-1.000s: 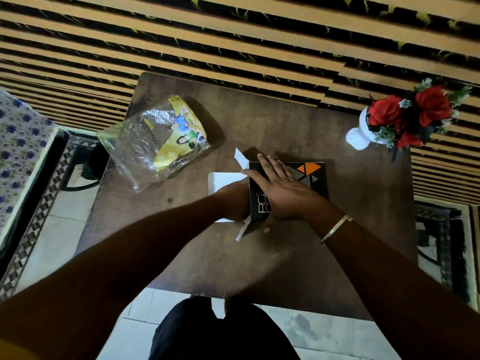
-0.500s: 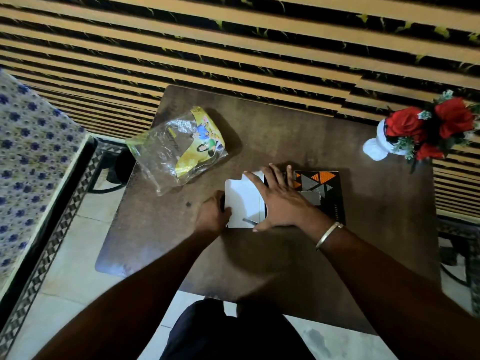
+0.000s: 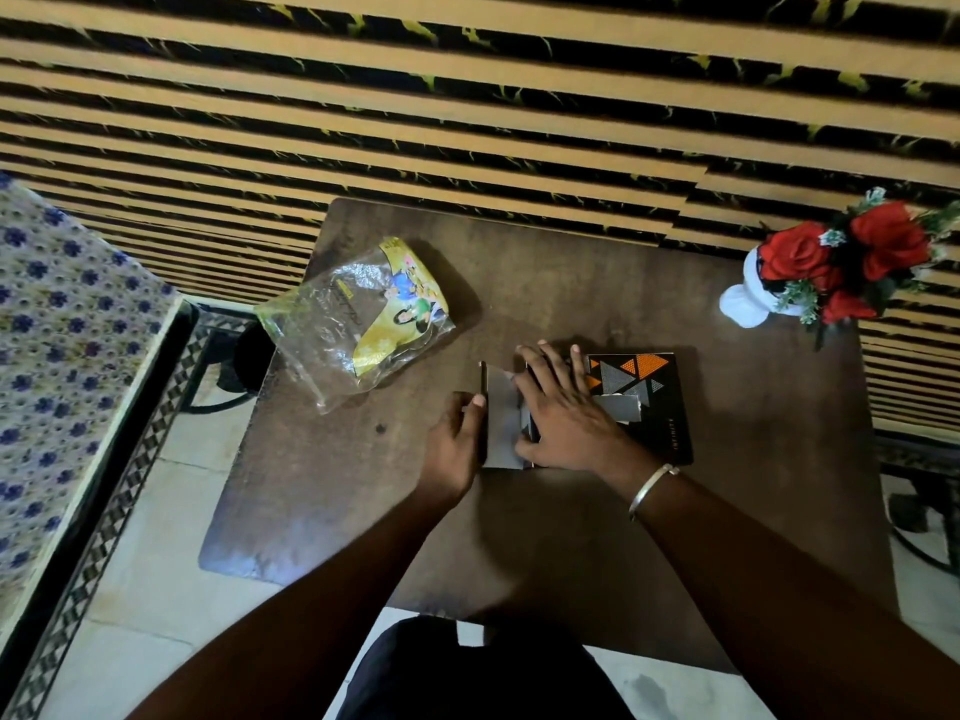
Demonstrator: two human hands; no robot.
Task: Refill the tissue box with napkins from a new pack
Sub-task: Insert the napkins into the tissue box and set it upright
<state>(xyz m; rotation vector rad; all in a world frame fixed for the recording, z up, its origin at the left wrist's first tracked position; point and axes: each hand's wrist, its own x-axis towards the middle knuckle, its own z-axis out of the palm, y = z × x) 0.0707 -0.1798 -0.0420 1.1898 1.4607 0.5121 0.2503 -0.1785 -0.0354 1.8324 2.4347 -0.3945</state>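
A black tissue box (image 3: 654,402) with orange and grey triangles lies flat on the brown table (image 3: 571,283). Its left end flap (image 3: 501,418) stands open, grey on the inside. My right hand (image 3: 563,407) lies flat on the box's left part, fingers spread. My left hand (image 3: 457,444) holds the flap's outer edge between thumb and fingers. A piece of grey napkin (image 3: 615,407) shows at the box's top slot. The clear and yellow plastic napkin pack (image 3: 363,319) lies crumpled at the table's far left, apart from both hands.
A white vase with red artificial roses (image 3: 831,267) stands at the table's far right corner. A striped yellow and black wall runs behind. A patterned cloth (image 3: 62,356) covers furniture on the left. Tiled floor shows below the table's near edge.
The end flap has swung up from lying flat and white toward the box. My left hand moved right with it and now grips its edge. My right hand stays pressed on the box.
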